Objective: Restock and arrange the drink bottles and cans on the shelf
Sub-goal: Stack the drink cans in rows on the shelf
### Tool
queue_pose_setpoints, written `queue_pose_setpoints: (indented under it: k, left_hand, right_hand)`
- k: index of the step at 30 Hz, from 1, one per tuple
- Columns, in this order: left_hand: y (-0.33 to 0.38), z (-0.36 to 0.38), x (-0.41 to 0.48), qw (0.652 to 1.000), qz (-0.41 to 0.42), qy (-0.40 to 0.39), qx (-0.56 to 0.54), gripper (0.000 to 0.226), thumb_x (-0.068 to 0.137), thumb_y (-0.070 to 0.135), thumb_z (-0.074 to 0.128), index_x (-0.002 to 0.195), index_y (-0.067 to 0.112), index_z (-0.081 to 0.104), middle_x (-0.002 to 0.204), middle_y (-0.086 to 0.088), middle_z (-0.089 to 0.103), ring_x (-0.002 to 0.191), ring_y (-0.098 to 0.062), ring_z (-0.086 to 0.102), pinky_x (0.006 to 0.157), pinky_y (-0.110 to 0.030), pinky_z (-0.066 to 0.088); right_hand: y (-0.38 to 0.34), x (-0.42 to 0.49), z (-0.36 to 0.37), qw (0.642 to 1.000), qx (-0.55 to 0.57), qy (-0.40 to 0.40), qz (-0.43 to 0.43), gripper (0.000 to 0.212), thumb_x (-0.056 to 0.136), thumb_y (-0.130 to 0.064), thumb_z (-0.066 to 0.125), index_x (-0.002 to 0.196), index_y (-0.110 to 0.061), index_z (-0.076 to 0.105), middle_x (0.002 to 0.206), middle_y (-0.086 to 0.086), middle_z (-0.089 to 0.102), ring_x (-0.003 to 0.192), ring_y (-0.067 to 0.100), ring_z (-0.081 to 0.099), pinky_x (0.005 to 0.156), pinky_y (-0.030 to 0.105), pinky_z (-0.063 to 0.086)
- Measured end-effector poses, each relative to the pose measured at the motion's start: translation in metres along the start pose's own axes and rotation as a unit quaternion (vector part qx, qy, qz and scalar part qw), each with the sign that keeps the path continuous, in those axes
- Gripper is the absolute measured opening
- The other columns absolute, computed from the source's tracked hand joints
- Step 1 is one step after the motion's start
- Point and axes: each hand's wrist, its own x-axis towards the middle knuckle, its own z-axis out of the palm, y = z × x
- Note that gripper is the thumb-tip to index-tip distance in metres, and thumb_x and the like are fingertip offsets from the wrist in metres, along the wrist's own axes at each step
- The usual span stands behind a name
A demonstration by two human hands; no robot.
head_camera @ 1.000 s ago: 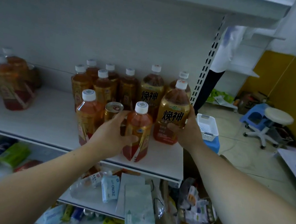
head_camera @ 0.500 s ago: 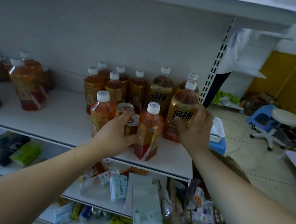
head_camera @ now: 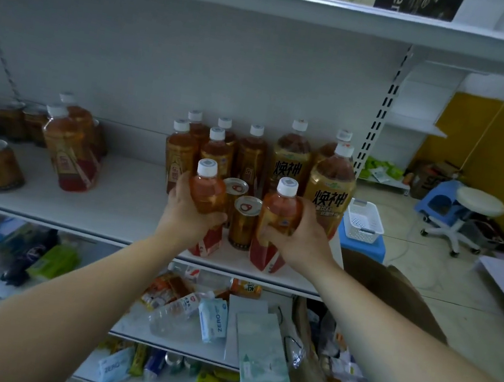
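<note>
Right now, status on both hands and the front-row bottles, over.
Left hand wrapped on front-left bottle. Right hand wrapped on front-right bottle. Both bottles upright at shelf front edge. Two cans stand between them.

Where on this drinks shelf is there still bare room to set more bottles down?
The middle shelf is bare between the red-labelled bottles at left and the left hand. The right end is crowded: bottles, two cans, both hands; right hand.
</note>
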Motion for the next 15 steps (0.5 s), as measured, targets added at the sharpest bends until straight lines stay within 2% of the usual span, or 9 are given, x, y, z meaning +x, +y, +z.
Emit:
queue_pose_setpoints:
  k: [2,5,7,10,13,15]
  left_hand:
    - [-0.005,0.004,0.005,0.999,0.016,-0.005,-0.028,0.084,0.071,0.023,0.077,0.136,0.03,0.025,0.119,0.005,0.048,0.112,-0.022,0.052,0.086,-0.037,0.045]
    - [-0.011,-0.001,0.009,0.999,0.021,0.001,-0.032,0.084,0.071,0.023,0.078,0.137,0.031,0.025,0.104,0.014,0.049,0.099,-0.014,0.052,0.079,-0.032,0.042]
    - [-0.017,-0.008,0.01,0.999,0.014,0.003,-0.043,0.087,0.07,0.022,0.078,0.138,0.029,0.026,0.102,0.014,0.05,0.097,-0.013,0.053,0.077,-0.031,0.042]
    - [-0.028,-0.022,0.012,0.999,0.007,0.021,-0.027,0.083,0.068,0.019,0.079,0.135,0.027,0.03,0.106,0.007,0.055,0.096,-0.017,0.056,0.077,-0.032,0.044]
    - [-0.042,-0.042,0.02,0.999,-0.002,0.041,-0.03,0.08,0.069,0.017,0.079,0.133,0.026,0.031,0.109,0.003,0.056,0.098,-0.02,0.056,0.082,-0.035,0.047]
    - [-0.052,-0.057,0.029,0.998,-0.008,0.048,-0.034,0.079,0.071,0.015,0.079,0.133,0.025,0.03,0.106,0.004,0.054,0.098,-0.02,0.055,0.081,-0.035,0.046]
  right_hand:
    - [-0.001,-0.005,-0.001,1.0,0.005,0.004,-0.001,0.073,0.071,-0.046,0.078,0.126,-0.041,0.03,0.102,-0.026,0.048,0.098,0.005,0.048,0.083,0.025,0.036]
    - [-0.005,-0.016,0.002,1.0,0.015,-0.01,-0.009,0.069,0.067,-0.05,0.077,0.115,-0.052,0.027,0.102,-0.028,0.05,0.097,0.002,0.05,0.08,0.022,0.037]
    - [-0.012,-0.021,0.007,0.999,0.02,-0.027,-0.017,0.067,0.064,-0.053,0.076,0.11,-0.061,0.028,0.104,-0.028,0.051,0.096,-0.001,0.052,0.075,0.015,0.038]
    - [-0.024,-0.022,0.021,0.998,0.025,-0.038,-0.03,0.061,0.057,-0.061,0.072,0.096,-0.076,0.027,0.098,-0.033,0.052,0.087,-0.016,0.051,0.069,0.008,0.035]
    - [-0.04,-0.018,0.043,0.997,0.032,-0.054,-0.052,0.062,0.058,-0.063,0.071,0.098,-0.078,0.026,0.097,-0.036,0.054,0.087,-0.019,0.05,0.07,0.01,0.037]
    - [-0.053,-0.011,0.06,0.995,0.035,-0.064,-0.064,0.061,0.061,-0.061,0.071,0.099,-0.077,0.026,0.097,-0.044,0.052,0.087,-0.021,0.05,0.071,0.012,0.037]
